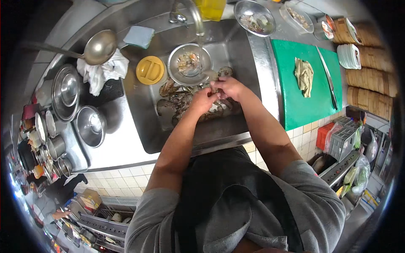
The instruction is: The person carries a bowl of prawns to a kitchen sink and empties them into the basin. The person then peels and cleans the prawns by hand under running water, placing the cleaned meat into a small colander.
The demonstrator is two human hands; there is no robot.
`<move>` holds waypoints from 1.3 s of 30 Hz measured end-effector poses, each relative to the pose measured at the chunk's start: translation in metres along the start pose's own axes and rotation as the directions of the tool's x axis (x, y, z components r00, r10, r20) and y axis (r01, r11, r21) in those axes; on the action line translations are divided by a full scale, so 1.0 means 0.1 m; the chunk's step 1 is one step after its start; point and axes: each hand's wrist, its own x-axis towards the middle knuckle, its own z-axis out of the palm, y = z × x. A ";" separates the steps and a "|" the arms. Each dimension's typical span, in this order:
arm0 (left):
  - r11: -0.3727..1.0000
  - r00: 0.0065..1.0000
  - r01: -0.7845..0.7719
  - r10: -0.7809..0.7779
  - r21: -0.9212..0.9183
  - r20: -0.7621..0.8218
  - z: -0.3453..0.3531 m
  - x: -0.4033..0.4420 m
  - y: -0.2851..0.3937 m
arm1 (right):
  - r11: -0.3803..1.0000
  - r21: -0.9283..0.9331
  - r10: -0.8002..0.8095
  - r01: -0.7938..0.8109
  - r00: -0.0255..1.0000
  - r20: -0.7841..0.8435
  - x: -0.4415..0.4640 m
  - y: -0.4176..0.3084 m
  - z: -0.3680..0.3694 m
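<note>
My left hand (204,101) and my right hand (231,87) meet over the steel sink (145,122), fingers pinched together around a shellfish, apparently a prawn, mostly hidden by my fingers. Beneath and around them lies a heap of grey-brown, whole prawns (179,101) on the sink floor. Just beyond my hands, a metal bowl (172,63) holds pale and orange pieces of shellfish in water. The faucet (197,21) hangs over that bowl. A yellow round lid (150,70) sits to the bowl's left, inside the sink.
Right of the sink, a green cutting board (295,114) carries a crumpled cloth (303,77) and a long knife (327,76). Behind stands another metal bowl (254,17) of seafood. On the left are a ladle (100,47), a white cloth (97,78) and steel bowls (90,126).
</note>
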 end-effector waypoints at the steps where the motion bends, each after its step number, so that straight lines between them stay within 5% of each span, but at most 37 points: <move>1: 0.990 0.995 -0.043 0.055 0.136 -0.088 -0.14 -0.07 0.13 | 1.000 -0.014 -0.011 0.010 0.999 -0.031 -0.13 -0.25 0.12; 4: 0.959 0.974 0.041 0.025 0.280 -0.226 -0.59 -0.22 0.55 | 0.981 -0.125 -0.148 0.148 0.989 0.009 -0.03 -0.57 0.26; 5: 0.902 0.854 -0.136 0.316 0.409 -0.413 -0.71 -0.22 0.63 | 0.954 -0.224 -0.196 0.200 0.980 0.041 -0.13 -0.74 0.30; 6: 0.785 0.625 -0.257 0.580 0.564 -0.522 -0.83 -0.20 0.68 | 0.951 -0.228 -0.202 0.208 0.978 0.048 -0.18 -0.90 0.35; 8: 0.757 0.700 -0.339 0.600 0.558 -0.388 -1.03 -0.09 0.73 | 0.758 -0.563 -0.316 0.330 0.940 0.126 -0.19 -1.10 0.41; 10: 0.730 0.753 -0.426 0.613 0.535 -0.238 -1.17 -0.04 0.85 | 0.700 -0.585 -0.418 0.409 0.899 0.128 -0.17 -1.17 0.44; 12: 0.890 0.929 -0.256 0.334 0.378 -0.158 -1.27 0.00 0.96 | 0.499 -0.737 -0.543 0.457 0.827 0.145 -0.19 -1.26 0.43; 14: 0.866 0.901 -0.289 0.390 0.408 -0.191 -1.26 0.03 0.99 | 0.478 -0.767 -0.560 0.427 0.821 0.108 -0.25 -1.31 0.45; 16: 0.997 0.974 -0.077 0.075 -0.001 -0.216 -1.19 0.05 1.08 | 0.459 -0.795 -0.579 0.396 0.812 0.071 -0.26 -1.31 0.48; 17: 0.997 0.973 -0.082 0.080 -0.001 -0.215 -1.17 0.10 1.05 | 0.523 -0.755 -0.604 0.395 0.797 -0.002 -0.22 -1.27 0.49; 19: 0.902 0.972 -0.128 0.032 -0.413 -0.231 -1.09 0.26 0.93 | 0.583 -0.710 -0.624 0.394 0.778 -0.081 -0.25 -1.26 0.54; 23: 0.866 0.978 -0.089 -0.019 -0.492 -0.210 -1.02 0.40 0.95 | 0.562 -0.709 -0.714 0.425 0.682 -0.158 -0.28 -1.12 0.58; 25: 0.996 0.896 -0.054 0.020 -0.065 -0.444 -0.96 0.43 1.00 | 0.489 -0.751 -0.776 0.443 0.615 -0.143 -0.30 -1.08 0.59; 28: 0.988 0.774 -0.083 0.149 0.134 -0.616 -1.00 0.58 0.86 | 0.422 -0.859 -0.736 0.292 0.663 -0.136 -0.35 -1.06 0.55; 31: 0.992 0.830 -0.125 0.108 0.006 -0.548 -0.97 0.49 1.11 | 0.554 -0.822 -0.579 0.134 0.771 -0.264 -0.30 -1.03 0.49; 33: 0.948 0.902 -0.166 0.036 -0.270 -0.430 -0.90 0.40 1.34 | 0.563 -0.754 -0.628 0.337 0.768 -0.125 -0.19 -0.97 0.42; 34: 0.948 0.903 -0.171 0.041 -0.269 -0.428 -0.88 0.41 1.38 | 0.562 -0.755 -0.631 0.336 0.765 -0.129 -0.17 -0.96 0.38; 36: 0.837 0.949 -0.153 -0.025 -0.526 -0.316 -0.85 0.41 1.42 | 0.922 -0.190 -0.358 0.338 0.930 -0.080 -0.16 -0.94 0.31; 37: 0.837 0.949 -0.153 -0.024 -0.525 -0.315 -0.83 0.45 1.35 | 0.922 -0.189 -0.358 0.338 0.930 -0.081 -0.16 -0.92 0.28; 39: 0.620 0.954 -0.294 0.140 -0.727 -0.267 -0.87 0.46 1.21 | 0.903 0.293 -0.308 0.314 0.949 -0.070 -0.16 -0.91 0.23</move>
